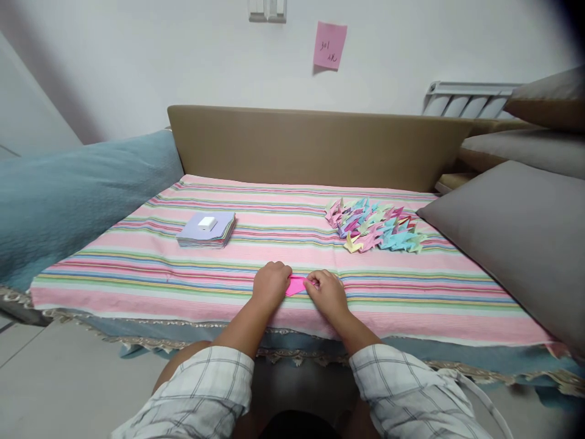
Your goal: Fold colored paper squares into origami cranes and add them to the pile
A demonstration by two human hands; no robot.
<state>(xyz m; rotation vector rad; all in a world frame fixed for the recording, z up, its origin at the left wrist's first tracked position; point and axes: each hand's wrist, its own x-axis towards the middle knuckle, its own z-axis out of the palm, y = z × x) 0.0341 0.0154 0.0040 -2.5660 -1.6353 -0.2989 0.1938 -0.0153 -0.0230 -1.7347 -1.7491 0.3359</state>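
A small piece of bright pink origami paper (295, 286) lies on the striped cloth near its front edge, between my two hands. My left hand (272, 284) is closed over the paper's left end, its fingers curled and partly hidden from this angle. At the right end, my right hand (327, 291) pinches the paper between thumb and fingers. The paper looks folded to a slanted lower edge; its ends are covered by my fingers.
Folded paper cranes (377, 225) in many colours sit in rows at the back right. A stack of square paper (205, 235) with a small white block (207, 224) on top lies at left. Grey cushions (512, 231) border the right, a blue armrest (91, 189) the left.
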